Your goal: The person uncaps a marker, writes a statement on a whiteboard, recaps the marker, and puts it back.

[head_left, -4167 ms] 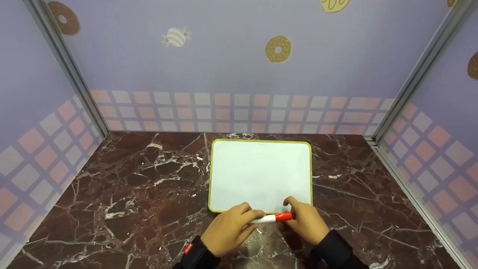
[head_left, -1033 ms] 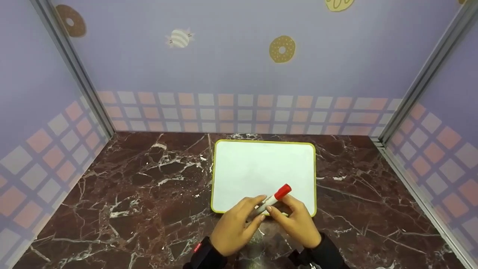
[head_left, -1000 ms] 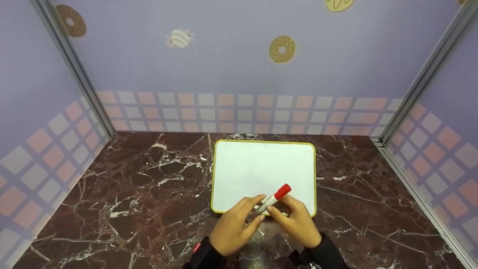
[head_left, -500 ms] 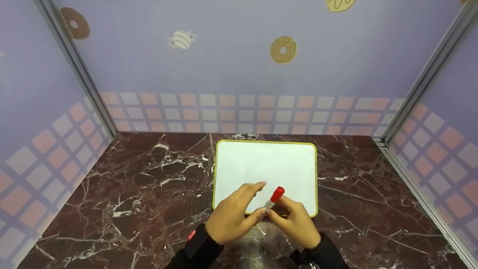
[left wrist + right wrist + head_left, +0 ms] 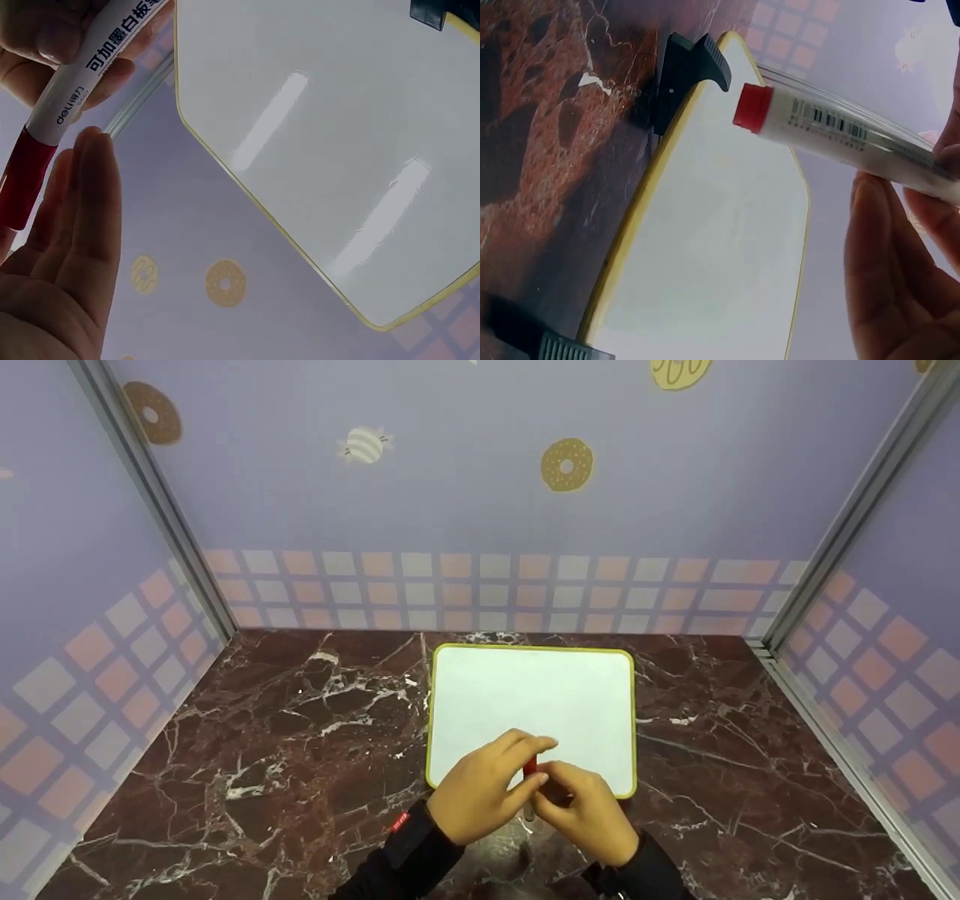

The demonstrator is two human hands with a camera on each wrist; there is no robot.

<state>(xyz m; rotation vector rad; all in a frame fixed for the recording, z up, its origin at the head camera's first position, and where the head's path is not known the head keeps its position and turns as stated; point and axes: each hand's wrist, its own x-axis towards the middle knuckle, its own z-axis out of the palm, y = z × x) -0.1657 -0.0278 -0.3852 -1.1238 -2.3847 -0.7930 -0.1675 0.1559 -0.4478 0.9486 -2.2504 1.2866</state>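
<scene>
A whiteboard marker with a white body (image 5: 86, 75) and a red cap (image 5: 26, 176) is between the hands, just in front of a whiteboard (image 5: 525, 690). My right hand (image 5: 589, 810) pinches the white body; the red tail end (image 5: 754, 109) points away in the right wrist view. My left hand (image 5: 484, 787) is at the cap end, its thumb crossing in front of the marker in the head view. In the left wrist view its long fingers (image 5: 90, 202) are fairly straight beside the cap. Whether they press on it is unclear.
The whiteboard has a yellow rim and black clips (image 5: 690, 71) on its edge. It stands on a dark red marbled table (image 5: 300, 780). Purple patterned walls (image 5: 450, 487) enclose the back and sides. A thin clear strip (image 5: 139, 94) shows behind the marker.
The marker has turned from slanting up-right to nearly upright in the head view. My left hand has moved right, over the red cap. Earlier it was nearer the other end.
</scene>
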